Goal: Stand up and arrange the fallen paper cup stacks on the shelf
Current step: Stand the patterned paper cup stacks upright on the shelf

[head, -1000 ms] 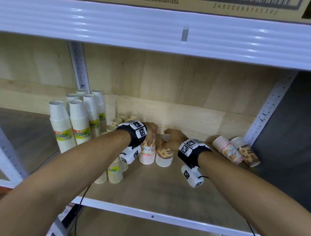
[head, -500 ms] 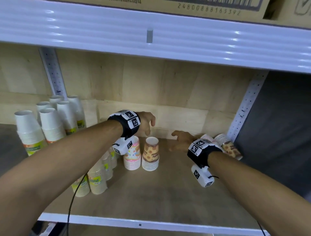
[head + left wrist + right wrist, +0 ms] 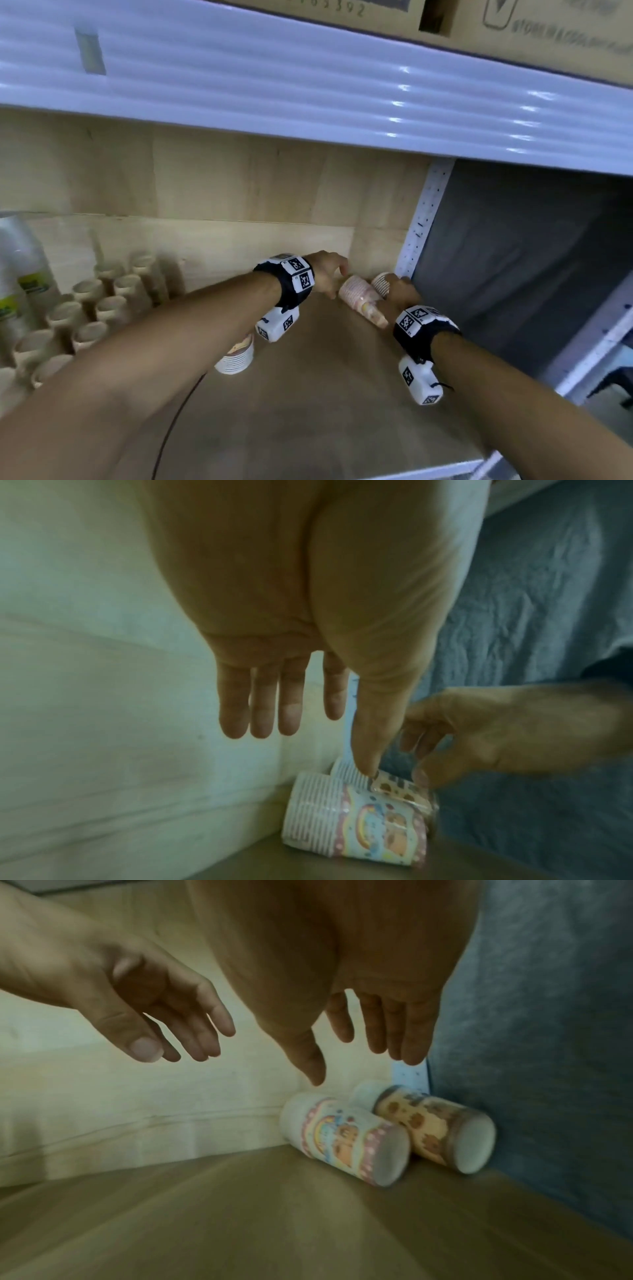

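Observation:
Two fallen paper cup stacks lie side by side in the back right corner of the wooden shelf (image 3: 325, 411): a pink rainbow-print stack (image 3: 359, 298) (image 3: 356, 829) (image 3: 346, 1137) and a brown-print stack (image 3: 381, 281) (image 3: 435, 1131) behind it. My left hand (image 3: 334, 284) (image 3: 318, 750) hovers over the pink stack's rim end with its fingers straight. My right hand (image 3: 394, 291) (image 3: 356, 1066) hangs just above both stacks with its fingers extended. Neither hand holds anything.
A patterned stack (image 3: 236, 356) stands upright under my left wrist. Several plain brown cup stacks (image 3: 102, 308) and taller white ones (image 3: 20, 274) fill the left. A white perforated post (image 3: 421, 222) borders the corner, and the upper shelf beam (image 3: 308, 85) hangs overhead.
Both hands left the two upright patterned stacks and moved right to the fallen pair in the corner. The head view swung right with them.

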